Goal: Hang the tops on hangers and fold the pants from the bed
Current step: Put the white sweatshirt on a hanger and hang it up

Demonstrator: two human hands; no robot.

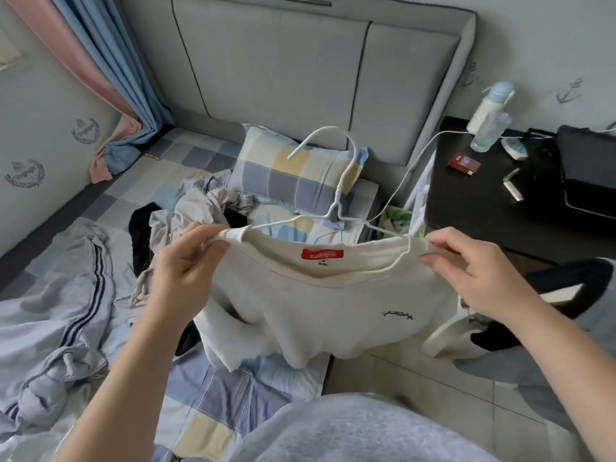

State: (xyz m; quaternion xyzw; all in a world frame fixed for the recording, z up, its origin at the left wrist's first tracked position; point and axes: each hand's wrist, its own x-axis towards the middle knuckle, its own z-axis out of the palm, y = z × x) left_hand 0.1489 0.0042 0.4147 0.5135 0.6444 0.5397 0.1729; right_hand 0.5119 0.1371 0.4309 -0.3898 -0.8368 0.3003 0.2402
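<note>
Both hands pinch the cream sweatshirt by its collar over the bed's edge: left hand, right hand. White hanger pokes out the neck. Crumpled clothes pile sits behind, black nightstand crowding the right.

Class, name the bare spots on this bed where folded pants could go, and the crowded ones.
Bare: checked sheet between striped grey fabric and bed edge; also between blue curtain and checked pillow. Crowded: crumpled clothes pile mid-bed.

A red label inside the neck of the top reads roughly "Paddington" in white letters. The small print below it and the black scrawl on the chest cannot be read.
</note>
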